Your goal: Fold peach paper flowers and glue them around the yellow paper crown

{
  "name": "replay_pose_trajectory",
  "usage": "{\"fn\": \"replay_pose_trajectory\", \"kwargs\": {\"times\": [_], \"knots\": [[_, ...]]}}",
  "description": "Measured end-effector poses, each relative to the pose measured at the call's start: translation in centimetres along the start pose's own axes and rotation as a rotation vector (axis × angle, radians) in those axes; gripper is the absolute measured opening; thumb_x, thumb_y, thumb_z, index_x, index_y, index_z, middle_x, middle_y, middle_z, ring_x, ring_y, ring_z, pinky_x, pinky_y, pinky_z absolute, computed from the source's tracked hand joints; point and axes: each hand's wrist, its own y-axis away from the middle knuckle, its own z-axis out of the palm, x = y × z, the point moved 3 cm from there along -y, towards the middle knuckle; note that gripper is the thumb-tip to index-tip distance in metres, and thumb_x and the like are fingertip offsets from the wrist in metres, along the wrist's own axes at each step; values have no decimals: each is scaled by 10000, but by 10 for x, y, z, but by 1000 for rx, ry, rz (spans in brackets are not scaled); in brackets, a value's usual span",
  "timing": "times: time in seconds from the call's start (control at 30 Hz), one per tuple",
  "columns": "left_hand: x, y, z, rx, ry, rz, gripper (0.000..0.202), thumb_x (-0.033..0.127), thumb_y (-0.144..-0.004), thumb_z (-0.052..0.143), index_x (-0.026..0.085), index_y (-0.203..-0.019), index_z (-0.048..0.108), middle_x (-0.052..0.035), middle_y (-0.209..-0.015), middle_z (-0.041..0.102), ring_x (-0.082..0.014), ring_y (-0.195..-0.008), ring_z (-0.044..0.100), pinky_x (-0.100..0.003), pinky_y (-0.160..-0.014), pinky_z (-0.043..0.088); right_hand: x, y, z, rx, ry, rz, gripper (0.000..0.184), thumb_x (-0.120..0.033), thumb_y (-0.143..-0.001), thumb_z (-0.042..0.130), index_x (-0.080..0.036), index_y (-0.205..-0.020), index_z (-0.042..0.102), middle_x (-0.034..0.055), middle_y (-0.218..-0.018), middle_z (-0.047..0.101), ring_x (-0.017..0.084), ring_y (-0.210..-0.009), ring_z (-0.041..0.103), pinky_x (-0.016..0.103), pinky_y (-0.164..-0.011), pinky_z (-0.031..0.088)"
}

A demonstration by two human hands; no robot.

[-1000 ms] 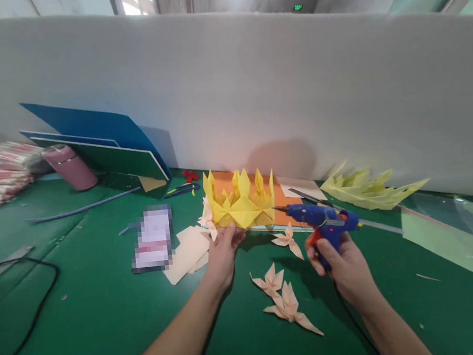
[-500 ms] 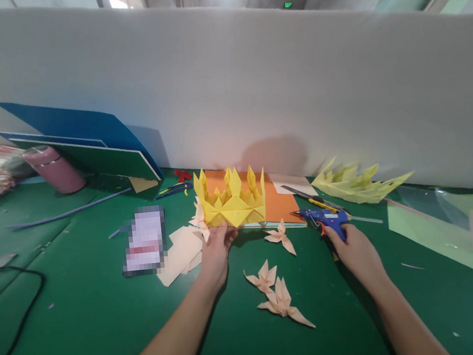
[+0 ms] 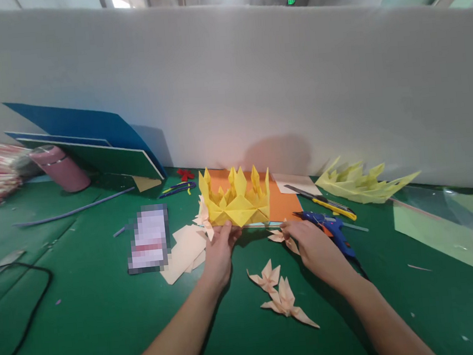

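The yellow folded-paper crown (image 3: pixel 239 208) stands upright, a peach origami crane (image 3: pixel 204 218) against its left side. My left hand (image 3: pixel 220 249) is closed on the crown's lower front edge, thumb in front. My right hand (image 3: pixel 310 243) reaches to another peach origami crane (image 3: pixel 283 236) right of the crown. Its fingertips are pinched at the top of that crane, which the hand partly covers. The blue glue gun (image 3: pixel 339 237) lies on the table just behind the right hand, with a glue stick out of its back. Two more cranes (image 3: pixel 288 301) lie between my forearms.
Behind the crown lie orange paper (image 3: pixel 283 206) and a yellow utility knife (image 3: pixel 333 206). A pale yellow paper crown (image 3: pixel 365 184) is at the right by green sheets (image 3: pixel 435 242). Leftward are peach paper cards (image 3: pixel 183 255), a phone (image 3: pixel 148 239), a pink bottle (image 3: pixel 62 169) and a black cable (image 3: pixel 35 308).
My right hand has let go of the glue gun, leaving it on the table, and has moved left to the crane beside the crown. My left hand stays on the crown.
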Motion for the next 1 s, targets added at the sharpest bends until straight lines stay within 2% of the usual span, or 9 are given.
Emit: {"fn": "replay_pose_trajectory", "kwargs": {"times": [0.13,0.2,0.33,0.47,0.67,0.77,0.9,1.0], "knots": [[-1,0,0,-8,-7,-1,320,338,-510,798,179,-516,519,29,-550,623,-115,-609,604,-271,-702,499,7,0,0,-118,51,-76,340,37,-780,373,-188,-855,616,76,-987,667,211,-881,565,337,-795,434],[-2,0,-1,-16,-16,2,324,347,-511,799,182,-514,519,27,-556,626,-116,-616,603,-269,-707,498,9,1,-1,-164,32,-92,341,47,-774,381,-191,-834,618,66,-927,665,202,-844,565,325,-761,439],[-3,-1,-2,-29,-42,3,337,370,-518,790,189,-511,507,23,-571,630,-119,-622,598,-280,-726,495,5,-1,-3,-202,-50,-155,290,-7,-831,395,-192,-777,612,43,-809,651,187,-795,575,312,-731,445],[-3,0,-2,-49,-63,8,343,379,-525,784,189,-515,499,26,-580,627,-123,-628,597,-285,-734,493,1,-3,-6,-197,-76,-189,273,-79,-876,386,-193,-811,625,45,-780,647,182,-776,593,303,-695,460],[-2,2,-1,-54,-42,0,316,378,-532,780,184,-546,530,19,-646,646,-131,-666,607,-309,-771,495,3,1,-10,-198,-77,-157,270,-132,-885,399,-198,-786,641,42,-743,655,184,-729,610,306,-640,490],[-2,3,1,-83,-43,-15,305,376,-551,774,185,-582,539,-5,-682,664,-152,-689,629,-336,-797,489,-6,3,-18,-122,-76,-179,282,-122,-894,381,-195,-828,645,51,-778,670,180,-736,614,309,-647,500],[-1,6,3,-108,-22,-3,331,382,-538,781,181,-589,522,-16,-678,672,-173,-711,648,-356,-810,490,-34,-3,-34,161,-40,-283,277,-129,-915,374,-196,-921,642,62,-855,685,173,-791,616,323,-729,498],[-1,7,4,-110,-22,7,325,372,-546,773,183,-572,509,-2,-642,664,-163,-679,646,-338,-791,498,-53,-18,-38,329,25,-332,250,-122,-912,402,-171,-936,645,73,-855,692,171,-786,604,308,-727,487]]}}
